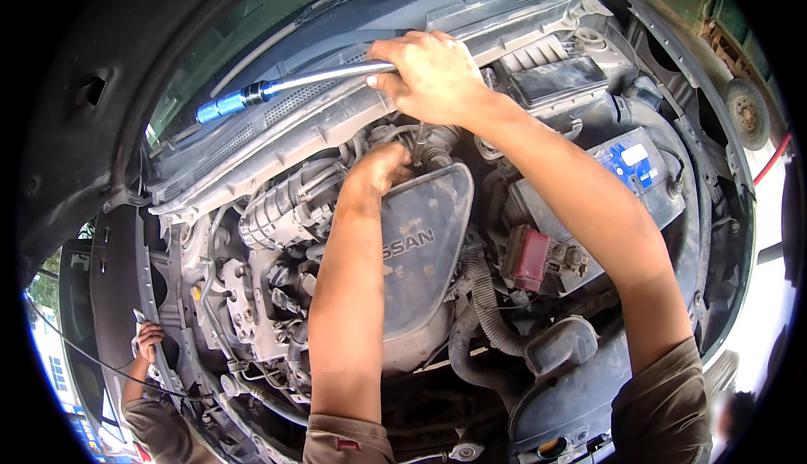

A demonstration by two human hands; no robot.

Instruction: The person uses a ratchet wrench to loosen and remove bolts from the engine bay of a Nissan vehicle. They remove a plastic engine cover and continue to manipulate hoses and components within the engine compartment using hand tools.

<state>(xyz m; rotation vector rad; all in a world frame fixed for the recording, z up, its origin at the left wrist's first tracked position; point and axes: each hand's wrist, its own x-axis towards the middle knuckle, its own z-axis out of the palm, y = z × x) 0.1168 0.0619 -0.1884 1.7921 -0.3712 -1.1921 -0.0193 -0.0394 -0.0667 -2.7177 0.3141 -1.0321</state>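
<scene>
My right hand [433,77] is closed over the head end of a long socket wrench [336,73], above the rear of the engine. The wrench has a silver shaft and a blue grip, which points left toward the windshield. Below that hand a thin metal extension [421,134] runs down into the engine. My left hand [388,167] reaches low beside the lower end of the extension, fingers curled. What those fingers hold is hidden among the engine parts. A dusty dark engine cover [420,271] lies right beside my left wrist.
A battery [643,170] with a red terminal cover [530,260] sits right of the engine. The ribbed intake manifold [286,216] is left of my forearm. Another person's hand [150,340] rests on the car's left edge. The raised hood [76,128] fills the far left.
</scene>
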